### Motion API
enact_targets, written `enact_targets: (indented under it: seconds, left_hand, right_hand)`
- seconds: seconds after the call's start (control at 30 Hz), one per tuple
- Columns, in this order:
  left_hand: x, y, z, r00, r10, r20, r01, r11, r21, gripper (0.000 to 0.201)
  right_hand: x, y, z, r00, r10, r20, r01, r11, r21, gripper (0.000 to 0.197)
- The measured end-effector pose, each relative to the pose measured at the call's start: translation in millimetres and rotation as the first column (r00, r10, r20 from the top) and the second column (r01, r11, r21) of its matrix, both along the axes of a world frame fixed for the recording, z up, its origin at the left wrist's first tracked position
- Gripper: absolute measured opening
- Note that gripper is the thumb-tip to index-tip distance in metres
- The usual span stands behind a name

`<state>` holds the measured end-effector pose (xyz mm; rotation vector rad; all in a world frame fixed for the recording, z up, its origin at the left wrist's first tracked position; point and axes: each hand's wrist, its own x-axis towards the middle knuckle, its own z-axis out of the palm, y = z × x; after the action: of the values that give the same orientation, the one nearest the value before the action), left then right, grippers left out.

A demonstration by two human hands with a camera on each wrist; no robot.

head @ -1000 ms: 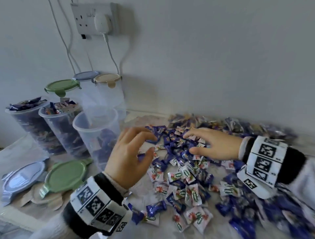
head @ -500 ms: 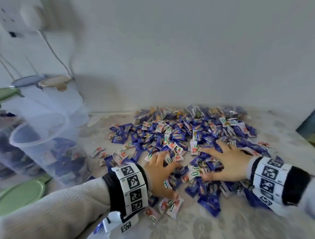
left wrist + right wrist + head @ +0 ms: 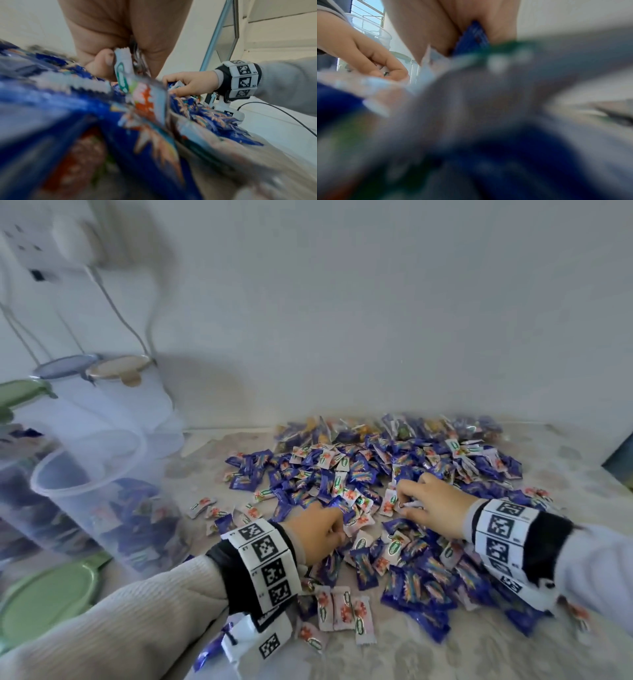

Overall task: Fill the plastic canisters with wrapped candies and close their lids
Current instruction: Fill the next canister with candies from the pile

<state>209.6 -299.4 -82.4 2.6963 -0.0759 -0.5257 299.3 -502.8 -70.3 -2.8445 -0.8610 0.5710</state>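
Observation:
A wide heap of wrapped candies (image 3: 373, 474), blue and white, covers the counter. My left hand (image 3: 325, 529) lies on the heap's near left side, fingers curled round a fistful; the left wrist view shows a white candy (image 3: 122, 67) squeezed in its palm. To its right my right hand (image 3: 424, 499) is curled on more candies, a blue wrapper (image 3: 474, 36) showing in its grip. At the left stands an open clear canister (image 3: 102, 494), partly filled with candies. Behind it stand closed canisters with a beige lid (image 3: 118, 368) and a blue lid (image 3: 65, 366).
A loose green lid (image 3: 48, 594) lies on the counter at the near left. More filled canisters stand blurred at the far left edge. A wall socket with a white plug (image 3: 72, 237) and cables hangs above them. The wall runs close behind the heap.
My view has swung right, away from the canisters toward the heap. Both hands went from spread fingers above and on the candies to closed fists gathering them.

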Motion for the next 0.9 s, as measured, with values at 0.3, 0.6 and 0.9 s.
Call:
enact_targets:
  seconds: [0.3,0.6,0.9]
  left_hand:
    - [-25.3,52.6,56.1,0.859,0.284,0.426,-0.18,0.946,-0.27,0.025]
    - [-83.8,146.9,149.3,0.458,0.611,0.646,-0.281,0.789,-0.547,0.019]
    - [-102.5,189.9,116.2,0.464,0.414,0.783,-0.546,0.83,-0.115,0.009]
  right_hand:
    - [5.1,42.4,28.2,1.0,0.0,0.024,-0.009,0.933,0.359,0.009]
    - [-4.8,126.9,62.2,0.971,0.218,0.095,-0.234,0.797,0.557,0.013]
    - [-18.3,182.1,78.5,0.931,0.344,0.121,-0.345,0.724,0.597,0.008]
